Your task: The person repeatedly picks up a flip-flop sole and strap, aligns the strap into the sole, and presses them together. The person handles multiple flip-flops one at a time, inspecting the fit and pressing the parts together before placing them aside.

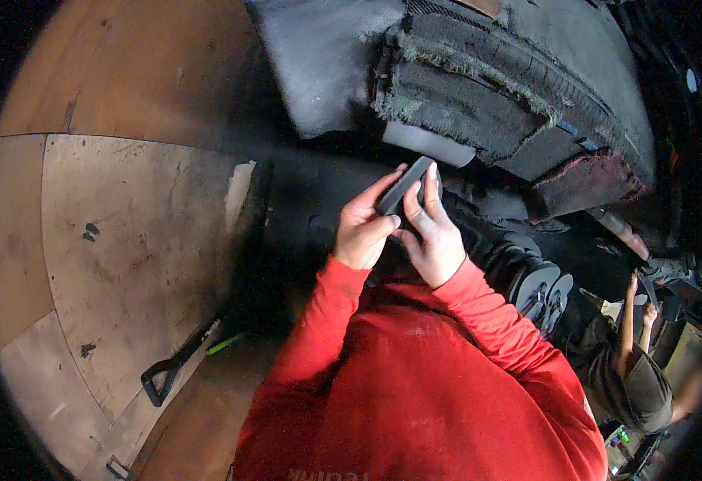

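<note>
Both of my hands are raised in front of my chest, holding one dark grey, thick, flat slab (405,186) that looks like foam or rubber; its exact kind I cannot tell. My left hand (360,230) grips its left edge, with the thumb near the lower corner. On the other side, my right hand (433,240) pinches it with fingers stretched up along the edge. The slab is tilted, its upper end leaning right. Just beyond it are a pale grey block (428,144) and a frayed, dark cloth-like pad (463,104).
Wooden panels (134,264) stand at left, near a black looped handle (166,374) and a bright green stick (224,343). Several grey flip-flops (537,284) are stacked at right. Farther right, a person in dark clothes (627,381) holds up a dark strip. A whitish sheet (327,64) lies ahead.
</note>
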Motion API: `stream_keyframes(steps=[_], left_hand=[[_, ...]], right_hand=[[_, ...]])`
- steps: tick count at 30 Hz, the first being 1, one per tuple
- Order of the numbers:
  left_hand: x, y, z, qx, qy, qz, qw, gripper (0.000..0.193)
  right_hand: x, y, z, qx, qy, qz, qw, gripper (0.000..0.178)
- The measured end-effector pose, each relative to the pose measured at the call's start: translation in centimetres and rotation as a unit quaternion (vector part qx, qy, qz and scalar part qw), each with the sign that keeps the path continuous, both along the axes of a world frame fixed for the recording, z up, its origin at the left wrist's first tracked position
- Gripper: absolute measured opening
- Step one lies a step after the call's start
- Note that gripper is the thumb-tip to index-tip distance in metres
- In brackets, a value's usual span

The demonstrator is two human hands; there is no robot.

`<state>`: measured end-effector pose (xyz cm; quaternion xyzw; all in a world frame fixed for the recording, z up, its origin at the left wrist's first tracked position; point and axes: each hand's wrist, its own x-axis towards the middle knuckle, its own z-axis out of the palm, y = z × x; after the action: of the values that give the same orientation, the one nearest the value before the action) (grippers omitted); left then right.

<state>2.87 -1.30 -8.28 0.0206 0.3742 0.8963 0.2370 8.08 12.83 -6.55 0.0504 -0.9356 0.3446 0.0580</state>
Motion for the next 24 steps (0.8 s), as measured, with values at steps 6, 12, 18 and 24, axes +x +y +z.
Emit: stream_keyframes(steps=[6,12,18,24], left_hand=[[-0.6,-1.3,4.3,-0.350,0.158,0.032,0.923,0.060],[-3.4,-1.9,8.5,-0.509,0.222,-0.057,0.830,0.046],[-4.7,-2.5,9.9,-0.488,0.212,-0.125,0.838,0.046],[-5.4,0.0,5.8,-0.462,0.170,-0.064,0.868,0.042]], right_hand=[[-0.5,-1.6,-1.1,-0.182,-0.001,0.022,0.983,0.061],[-1.6,-2.9,0.4,-0.553,-0.135,0.021,0.822,0.061],[-1.7,-1.5,2.4,-0.796,-0.326,0.021,0.510,0.069],[-3.7,0.3,0.7,-0.778,-0.366,-0.025,0.511,0.060]])
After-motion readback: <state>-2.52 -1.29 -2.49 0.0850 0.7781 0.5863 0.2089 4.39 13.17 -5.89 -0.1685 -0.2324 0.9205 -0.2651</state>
